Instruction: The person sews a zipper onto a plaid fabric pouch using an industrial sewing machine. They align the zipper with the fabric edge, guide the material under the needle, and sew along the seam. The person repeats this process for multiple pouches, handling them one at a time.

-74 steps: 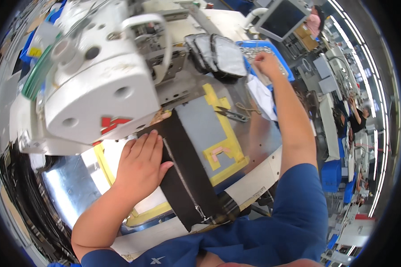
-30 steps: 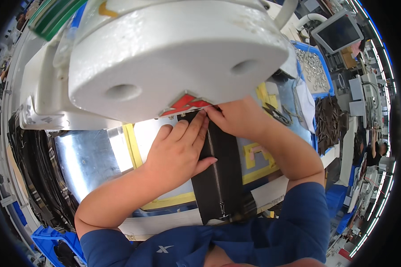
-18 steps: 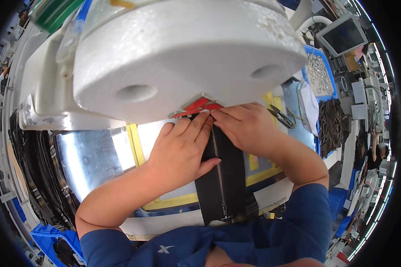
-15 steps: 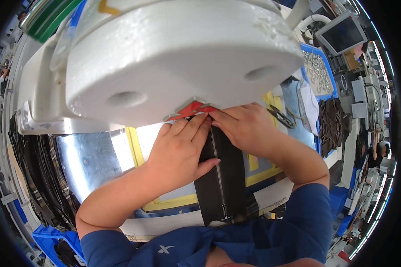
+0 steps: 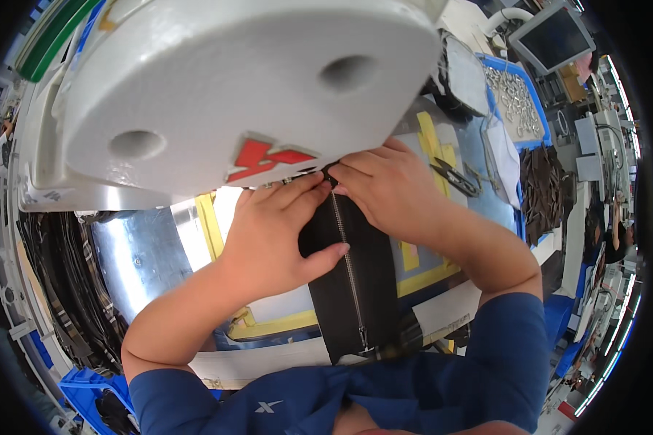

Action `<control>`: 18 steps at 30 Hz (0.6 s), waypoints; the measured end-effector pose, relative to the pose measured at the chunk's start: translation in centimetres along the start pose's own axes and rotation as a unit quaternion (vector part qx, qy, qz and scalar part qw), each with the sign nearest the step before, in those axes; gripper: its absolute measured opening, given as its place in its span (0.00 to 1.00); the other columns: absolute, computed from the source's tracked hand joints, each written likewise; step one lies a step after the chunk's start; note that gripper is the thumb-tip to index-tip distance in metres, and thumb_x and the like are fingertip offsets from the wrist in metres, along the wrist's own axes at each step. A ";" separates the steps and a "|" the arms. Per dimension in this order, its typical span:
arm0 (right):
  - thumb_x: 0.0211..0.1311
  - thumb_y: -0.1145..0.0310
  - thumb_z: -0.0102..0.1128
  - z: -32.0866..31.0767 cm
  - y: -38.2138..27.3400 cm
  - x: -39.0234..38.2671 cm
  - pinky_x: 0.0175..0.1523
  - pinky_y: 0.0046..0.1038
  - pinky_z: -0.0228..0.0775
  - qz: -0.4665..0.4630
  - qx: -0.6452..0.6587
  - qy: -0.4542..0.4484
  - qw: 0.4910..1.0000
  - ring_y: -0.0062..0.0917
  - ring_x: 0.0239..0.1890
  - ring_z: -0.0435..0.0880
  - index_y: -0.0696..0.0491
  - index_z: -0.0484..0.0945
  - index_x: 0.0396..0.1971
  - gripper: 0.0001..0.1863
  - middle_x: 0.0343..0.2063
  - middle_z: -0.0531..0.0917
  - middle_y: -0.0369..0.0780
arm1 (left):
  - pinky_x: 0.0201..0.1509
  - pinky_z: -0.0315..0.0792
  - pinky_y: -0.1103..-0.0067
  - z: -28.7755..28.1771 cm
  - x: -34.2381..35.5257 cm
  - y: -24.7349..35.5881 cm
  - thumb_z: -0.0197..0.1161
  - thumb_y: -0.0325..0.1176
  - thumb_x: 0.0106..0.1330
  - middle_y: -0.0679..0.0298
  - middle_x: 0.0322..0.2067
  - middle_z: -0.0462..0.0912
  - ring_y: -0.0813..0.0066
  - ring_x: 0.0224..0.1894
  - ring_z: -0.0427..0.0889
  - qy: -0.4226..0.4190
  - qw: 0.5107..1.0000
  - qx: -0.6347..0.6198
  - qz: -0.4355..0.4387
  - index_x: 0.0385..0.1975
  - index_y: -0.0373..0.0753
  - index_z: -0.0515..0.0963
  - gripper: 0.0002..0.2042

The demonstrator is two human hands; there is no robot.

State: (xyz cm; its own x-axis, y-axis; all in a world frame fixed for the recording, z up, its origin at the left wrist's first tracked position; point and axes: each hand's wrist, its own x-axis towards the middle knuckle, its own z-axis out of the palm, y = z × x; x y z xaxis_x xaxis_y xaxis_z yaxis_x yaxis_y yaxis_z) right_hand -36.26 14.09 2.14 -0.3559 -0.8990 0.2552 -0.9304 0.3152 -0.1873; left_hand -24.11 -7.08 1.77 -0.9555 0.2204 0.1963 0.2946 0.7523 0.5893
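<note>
Black fabric (image 5: 374, 264), a long strip with a silver metal-toothed zip (image 5: 350, 270), lies on the worktop (image 5: 268, 362), its far end out of sight at the bulky white machine head (image 5: 232, 94). Just before that head, the left hand (image 5: 272, 235) rests half-spread on the fabric, thumb apart; the right hand (image 5: 395, 192) bends its fingers beside the zip, possibly pinching, though that cannot be told. Light, even pressure should keep the zip straight, fingertips best clear of the head's underside.
</note>
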 end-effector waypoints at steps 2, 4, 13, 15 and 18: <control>0.64 0.69 0.64 0.0 0.1 0.2 0.51 0.37 0.74 0.002 -0.002 -0.007 1.000 0.32 0.43 0.87 0.53 0.85 0.42 0.09 0.38 0.85 0.37 | 0.59 0.76 0.63 -0.2 0.1 -0.2 0.79 0.50 0.53 0.51 0.61 0.85 0.53 0.53 0.85 0.002 1.000 -0.011 0.001 0.58 0.32 0.84 0.35; 0.64 0.70 0.64 0.1 0.1 0.1 0.52 0.37 0.74 0.005 -0.002 -0.007 1.000 0.32 0.43 0.87 0.53 0.85 0.42 0.09 0.37 0.85 0.37 | 0.59 0.76 0.63 -0.1 0.2 -0.4 0.78 0.51 0.54 0.51 0.61 0.86 0.53 0.53 0.86 0.004 1.000 -0.023 0.002 0.57 0.32 0.84 0.35; 0.61 0.72 0.63 1.1 -0.6 1.1 0.55 0.39 0.76 0.027 0.034 0.027 0.999 0.36 0.45 0.89 0.54 0.86 0.43 0.11 0.41 0.89 0.39 | 0.64 0.74 0.61 -0.8 0.2 0.3 0.78 0.49 0.57 0.49 0.58 0.87 0.49 0.57 0.84 0.013 0.997 -0.008 -0.071 0.57 0.30 0.84 0.33; 0.60 0.72 0.63 0.8 -1.2 2.3 0.56 0.39 0.76 0.042 0.042 -0.021 0.998 0.36 0.46 0.89 0.54 0.87 0.42 0.11 0.41 0.89 0.39 | 0.62 0.75 0.60 -1.4 0.1 0.7 0.77 0.49 0.57 0.50 0.54 0.89 0.49 0.56 0.84 0.007 0.995 0.022 -0.100 0.55 0.30 0.85 0.31; 0.60 0.71 0.64 1.7 -1.8 2.3 0.57 0.39 0.76 0.046 0.021 -0.006 0.999 0.35 0.45 0.90 0.53 0.88 0.40 0.10 0.39 0.90 0.38 | 0.59 0.75 0.60 -1.5 0.0 0.1 0.77 0.48 0.57 0.51 0.50 0.89 0.50 0.53 0.85 0.008 0.995 0.015 -0.094 0.54 0.30 0.86 0.30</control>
State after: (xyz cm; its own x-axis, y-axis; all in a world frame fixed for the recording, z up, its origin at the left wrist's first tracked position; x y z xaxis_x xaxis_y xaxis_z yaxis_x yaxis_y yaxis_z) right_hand -35.27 10.92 1.50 -0.4381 -0.8705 0.2244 -0.8895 0.3835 -0.2485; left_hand -24.05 -7.88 3.01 -0.9932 0.0641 0.0968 0.1093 0.7980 0.5927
